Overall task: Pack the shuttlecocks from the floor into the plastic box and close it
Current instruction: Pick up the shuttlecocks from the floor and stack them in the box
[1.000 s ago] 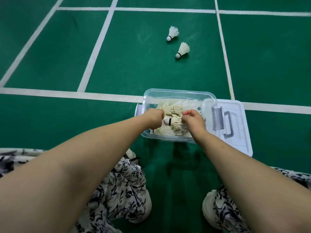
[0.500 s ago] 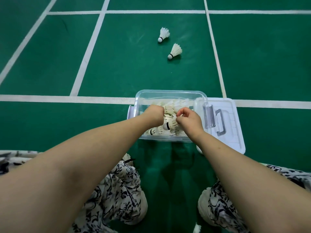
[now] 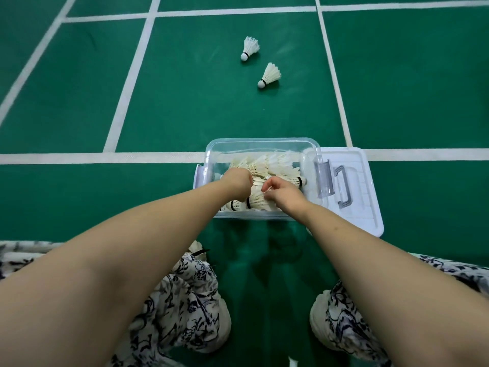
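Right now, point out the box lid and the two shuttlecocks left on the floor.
Box lid (image 3: 366, 197), head view, its flat white panel.
Farther shuttlecock (image 3: 250, 45), head view, feather skirt.
Nearer shuttlecock (image 3: 272, 73), head view, feather skirt.

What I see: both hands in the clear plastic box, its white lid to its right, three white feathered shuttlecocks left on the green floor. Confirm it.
Not three: the head view shows two on the green floor, the far white feathered shuttlecock and the near shuttlecock. The rest stands.
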`<state>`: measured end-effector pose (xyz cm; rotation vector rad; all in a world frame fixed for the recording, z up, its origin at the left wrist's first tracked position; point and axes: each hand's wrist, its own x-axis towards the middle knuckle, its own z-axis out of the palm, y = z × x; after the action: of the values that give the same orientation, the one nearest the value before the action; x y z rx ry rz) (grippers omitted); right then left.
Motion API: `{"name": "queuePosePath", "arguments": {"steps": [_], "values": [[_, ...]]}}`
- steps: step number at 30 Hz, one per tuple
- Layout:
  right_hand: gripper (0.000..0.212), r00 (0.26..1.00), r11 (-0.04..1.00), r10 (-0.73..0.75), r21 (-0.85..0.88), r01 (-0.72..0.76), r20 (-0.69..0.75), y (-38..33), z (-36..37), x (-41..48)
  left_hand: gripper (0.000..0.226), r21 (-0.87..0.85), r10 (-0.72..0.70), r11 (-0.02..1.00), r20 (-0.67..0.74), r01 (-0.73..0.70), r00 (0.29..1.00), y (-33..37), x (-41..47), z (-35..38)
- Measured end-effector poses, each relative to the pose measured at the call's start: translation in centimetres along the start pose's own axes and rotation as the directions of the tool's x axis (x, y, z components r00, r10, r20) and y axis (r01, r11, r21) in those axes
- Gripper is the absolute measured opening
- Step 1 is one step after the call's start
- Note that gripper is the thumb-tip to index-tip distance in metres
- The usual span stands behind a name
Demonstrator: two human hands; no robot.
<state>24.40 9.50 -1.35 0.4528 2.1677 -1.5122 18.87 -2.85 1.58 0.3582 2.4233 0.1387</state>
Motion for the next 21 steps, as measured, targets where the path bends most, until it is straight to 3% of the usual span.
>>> {"name": "queuePosePath", "arguments": {"steps": [5, 10, 15, 21], "values": [[0.026, 1.000, 0.997, -0.021, -0.074, 0.019, -0.022, 0.3, 0.5, 0.4, 0.028, -0.087, -0.016, 0.996, 0.002, 0.016, 1.000, -0.7, 0.1, 0.3], [0.021, 0.998, 0.912, -0.015, -0.408, 0.040, 0.063, 0.6, 0.6, 0.7, 0.028, -0.180, 0.013, 0.984, 0.008, -0.011, 1.000, -1.3, 0.3, 0.5], [0.021, 0.994, 0.885, 0.032, -0.465, 0.020, 0.103, 0.2, 0.6, 0.6, 0.028, -0.248, 0.042, 0.968, 0.062, -0.025, 0.997, -2.2, 0.4, 0.4], [0.021, 0.993, 0.874, 0.031, -0.486, 0.029, 0.116, -0.2, 0.5, 0.0, 0.048, 0.124, 0.103, 0.985, 0.159, -0.124, 0.982, -3.9, -0.1, 0.7]]}}
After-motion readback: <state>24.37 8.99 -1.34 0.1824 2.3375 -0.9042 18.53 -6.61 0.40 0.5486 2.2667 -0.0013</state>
